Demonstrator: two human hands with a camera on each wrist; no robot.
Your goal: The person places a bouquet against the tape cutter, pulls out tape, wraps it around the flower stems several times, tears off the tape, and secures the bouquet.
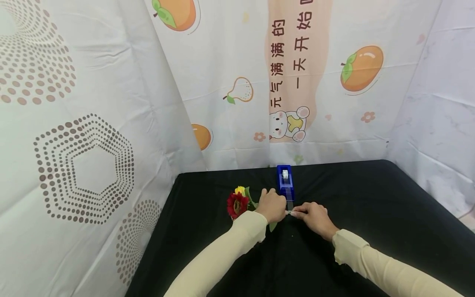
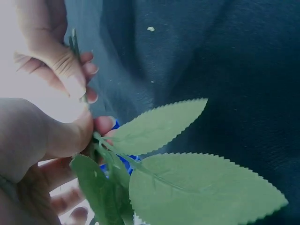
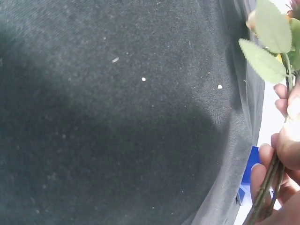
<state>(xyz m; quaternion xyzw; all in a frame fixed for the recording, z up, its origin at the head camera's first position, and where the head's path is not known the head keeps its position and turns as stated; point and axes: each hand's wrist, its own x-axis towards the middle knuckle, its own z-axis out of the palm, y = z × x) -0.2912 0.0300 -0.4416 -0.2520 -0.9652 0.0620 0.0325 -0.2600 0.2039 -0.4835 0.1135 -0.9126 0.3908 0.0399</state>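
My left hand (image 1: 272,205) grips a small bunch of flowers by the stems, just below the leaves (image 2: 164,124). A dark red flower (image 1: 237,205) and a yellow flower (image 1: 240,190) stick out on its left side. Close beside it, my right hand (image 1: 314,216) pinches the lower stems (image 3: 266,187) between thumb and fingers. Just beyond both hands lies a blue tape dispenser (image 1: 285,181). From it a strip of clear tape (image 1: 290,205) stretches toward the stems between the hands. Fingers hide where the tape meets the stems.
A black cloth (image 1: 356,194) covers the table, with small pale specks scattered on it. White printed curtains (image 1: 237,119) hang at the back and left, and a pale sheet hangs at the right.
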